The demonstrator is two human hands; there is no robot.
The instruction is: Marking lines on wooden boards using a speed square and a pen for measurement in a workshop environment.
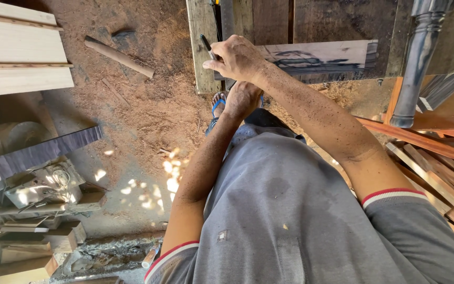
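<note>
My right hand is closed around a dark pencil. It rests on the near edge of a wooden workbench. A grey metal ruler lies on the bench just beyond the hand. To the right of the hand lies a pale board with dark grain marks. My left hand is directly below the right wrist, at the bench's edge. Its fingers are hidden, so I cannot see whether it grips anything.
Sawdust covers the floor. A round wooden stick lies on it. Pale planks sit at upper left, a dark board and a power tool at left. A grey turned post and stacked wood strips stand at right.
</note>
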